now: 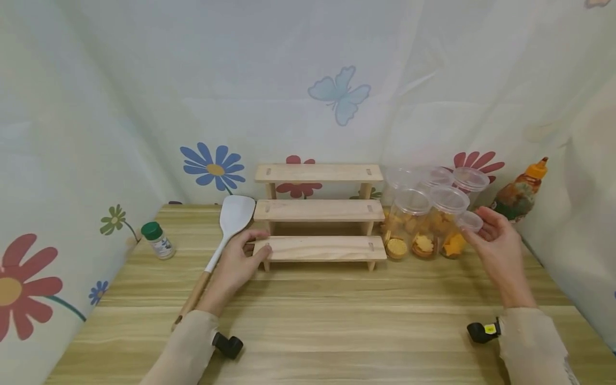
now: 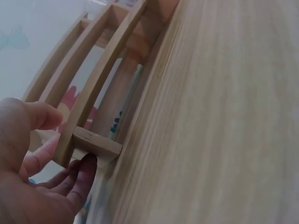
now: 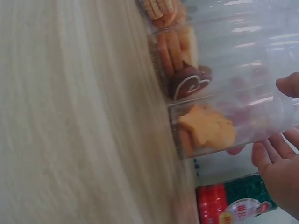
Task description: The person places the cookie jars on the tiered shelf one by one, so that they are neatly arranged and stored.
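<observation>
A three-tier wooden display stand [image 1: 320, 209] stands mid-table. My left hand [image 1: 240, 256] holds the left end of its lowest tier, fingertips touching the leg [image 2: 96, 144] from below in the left wrist view. At the stand's right is a cluster of clear plastic jars [image 1: 413, 206] with cookies in them. My right hand [image 1: 500, 248] grips the front right jar [image 1: 452, 238] near its lid, thumb on one side and fingers on the other. Star-shaped cookies [image 3: 208, 128] show at that jar's bottom in the right wrist view.
A white spatula [image 1: 236, 214] with a wooden handle lies left of the stand, passing under my left forearm. Farther left is a green-capped seasoning shaker [image 1: 159, 241]. Behind my right hand stands a sauce bottle [image 1: 522, 190] with an orange cap. A patterned curtain [image 1: 289, 64] encloses the back and sides.
</observation>
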